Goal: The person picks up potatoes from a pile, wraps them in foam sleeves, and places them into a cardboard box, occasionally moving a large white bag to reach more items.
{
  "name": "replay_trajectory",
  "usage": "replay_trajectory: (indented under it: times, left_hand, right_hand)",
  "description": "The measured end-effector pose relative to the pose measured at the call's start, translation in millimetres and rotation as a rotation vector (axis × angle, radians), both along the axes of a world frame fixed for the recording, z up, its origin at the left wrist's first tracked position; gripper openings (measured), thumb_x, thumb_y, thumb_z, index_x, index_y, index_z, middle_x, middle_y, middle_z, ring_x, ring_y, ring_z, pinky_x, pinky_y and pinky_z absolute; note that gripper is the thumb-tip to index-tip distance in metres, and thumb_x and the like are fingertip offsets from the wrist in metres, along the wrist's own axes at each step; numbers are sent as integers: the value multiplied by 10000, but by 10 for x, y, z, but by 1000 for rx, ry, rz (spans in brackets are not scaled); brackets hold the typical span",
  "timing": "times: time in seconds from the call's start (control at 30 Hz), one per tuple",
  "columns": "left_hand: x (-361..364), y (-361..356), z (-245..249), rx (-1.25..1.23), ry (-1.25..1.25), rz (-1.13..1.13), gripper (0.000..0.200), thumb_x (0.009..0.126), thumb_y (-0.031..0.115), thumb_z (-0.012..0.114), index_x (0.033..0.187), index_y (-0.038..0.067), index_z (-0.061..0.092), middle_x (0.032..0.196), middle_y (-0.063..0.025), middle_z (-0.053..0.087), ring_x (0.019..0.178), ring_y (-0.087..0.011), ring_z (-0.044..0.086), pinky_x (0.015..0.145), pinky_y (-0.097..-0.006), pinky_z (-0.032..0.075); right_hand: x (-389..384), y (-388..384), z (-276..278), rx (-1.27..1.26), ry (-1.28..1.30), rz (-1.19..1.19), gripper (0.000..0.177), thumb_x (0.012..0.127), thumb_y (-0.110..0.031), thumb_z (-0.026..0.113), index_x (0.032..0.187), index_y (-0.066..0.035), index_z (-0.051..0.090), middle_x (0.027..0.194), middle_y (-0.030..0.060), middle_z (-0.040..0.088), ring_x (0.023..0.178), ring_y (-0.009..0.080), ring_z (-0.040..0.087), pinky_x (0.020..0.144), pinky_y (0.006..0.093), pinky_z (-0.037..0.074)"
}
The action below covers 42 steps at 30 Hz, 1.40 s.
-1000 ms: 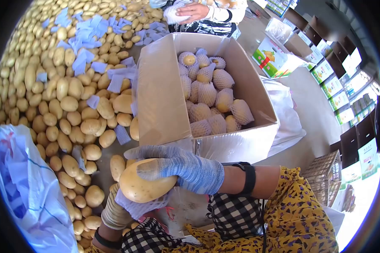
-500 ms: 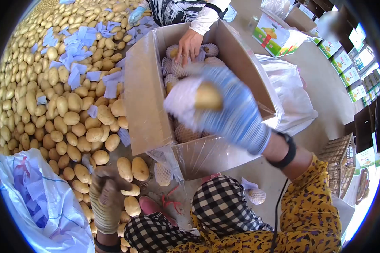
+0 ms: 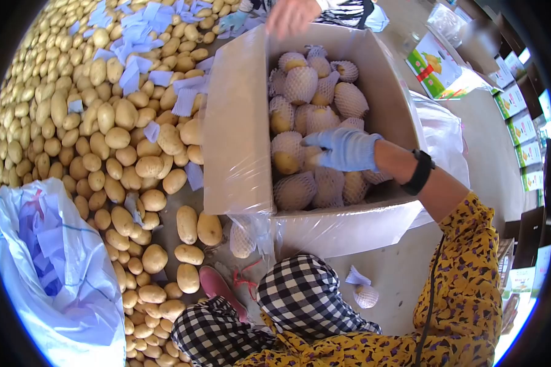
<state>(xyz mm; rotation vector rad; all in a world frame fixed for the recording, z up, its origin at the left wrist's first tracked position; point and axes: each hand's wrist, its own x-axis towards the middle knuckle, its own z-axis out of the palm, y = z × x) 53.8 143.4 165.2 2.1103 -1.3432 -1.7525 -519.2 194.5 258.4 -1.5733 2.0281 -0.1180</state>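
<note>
My right hand (image 3: 349, 150), in a blue glove, reaches inside the cardboard box (image 3: 236, 134). Its fingers and thumb curl about a potato (image 3: 312, 159) low among the others; the glove covers much of it. Around it lie several potatoes in white foam net sleeves, such as a sleeved potato (image 3: 301, 84) at the far side and another sleeved potato (image 3: 295, 191) near the front wall. My left hand is out of view.
Loose potatoes (image 3: 119, 116) are heaped on the left, with sleeves (image 3: 144, 27) scattered over them. A white sack (image 3: 73, 275) holds more sleeves. Across the box are a co-worker's blurred bare hand (image 3: 292, 17) and gloved hand (image 3: 231, 22). Printed cartons (image 3: 438, 64) stand right.
My right hand has lowered a sleeved potato into the box. My left hand has left the view. The co-worker's bare hand has lifted out of the box. The view has shifted.
</note>
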Motion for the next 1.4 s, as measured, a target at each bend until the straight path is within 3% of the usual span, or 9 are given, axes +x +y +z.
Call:
replay_trajectory:
  times: [0.1, 0.3, 0.47, 0.57, 0.7, 0.87, 1.0, 1.17, 1.4]
  left_hand:
    - [16, 184, -23, 18, 11, -29, 420, 896, 184, 620, 1249, 0, 488, 959, -89, 628, 853, -169, 622, 725, -295, 516]
    - [117, 659, 30, -13, 60, -79, 443, 882, 159, 629, 1269, 4, 480, 981, -88, 631, 871, -173, 618, 732, -295, 513]
    - [339, 769, -28, -70, 108, 75, 465, 870, 138, 637, 1285, 8, 473, 1000, -87, 634, 887, -176, 614, 738, -294, 511]
    - [598, 608, -140, -154, 118, 278, 479, 863, 125, 642, 1295, 10, 469, 1011, -86, 636, 896, -178, 612, 742, -294, 509]
    - [1089, 222, -419, -356, 280, 676, 465, 872, 191, 628, 1289, 55, 472, 978, -32, 621, 808, -140, 593, 672, -287, 482]
    - [1431, -19, -401, -357, 279, 750, 559, 888, 228, 621, 1378, 65, 406, 1215, -54, 545, 1023, -173, 534, 852, -349, 448]
    - [1624, 335, -1075, -388, 222, 669, 484, 856, 212, 661, 1284, 41, 512, 1013, -72, 625, 793, -174, 584, 670, -295, 486]
    - [1400, 895, -1372, -129, 287, 595, 393, 881, 142, 649, 1244, 40, 540, 1024, -59, 622, 816, -134, 579, 649, -267, 482]
    - [1278, 477, -520, -366, 568, 756, 424, 900, 166, 644, 1277, 52, 488, 1137, -52, 574, 990, -160, 570, 810, -315, 493]
  right_hand:
    - [123, -70, 253, 60, -1, -54, 523, 870, -340, 577, 1314, -67, 528, 1212, 205, 606, 1089, 383, 587, 954, 428, 459]
    - [172, -148, -249, -4, 152, 235, 588, 868, -200, 588, 1421, -107, 413, 1334, 208, 523, 1085, 364, 598, 943, 412, 482]
    - [245, -349, -200, -97, 119, 278, 520, 886, -177, 598, 1364, -27, 458, 1241, 211, 595, 1083, 367, 603, 936, 385, 475]
    - [138, -126, -211, -117, 106, -77, 486, 881, -175, 615, 1326, -12, 506, 1207, 204, 618, 1085, 324, 613, 953, 361, 467]
    - [181, 550, 149, -526, 30, -266, 394, 900, -147, 597, 1258, 14, 564, 1208, 191, 621, 1076, 266, 615, 937, 331, 470]
    - [759, 867, 459, -573, 56, -246, 364, 907, -107, 589, 1251, 10, 577, 1149, 119, 641, 980, 178, 612, 877, 277, 487]
    - [1133, 942, 511, -463, -190, -429, 373, 915, -143, 593, 1271, -30, 575, 1162, 59, 622, 964, 130, 606, 800, 246, 510]
    - [2055, 630, 782, -496, -187, -228, 347, 899, -148, 629, 1210, 4, 602, 1038, 69, 635, 851, 126, 577, 752, 264, 489]
    - [2975, 371, 901, -475, -165, 114, 327, 894, -94, 617, 1208, -4, 600, 1028, 78, 646, 904, 144, 601, 836, 276, 493]
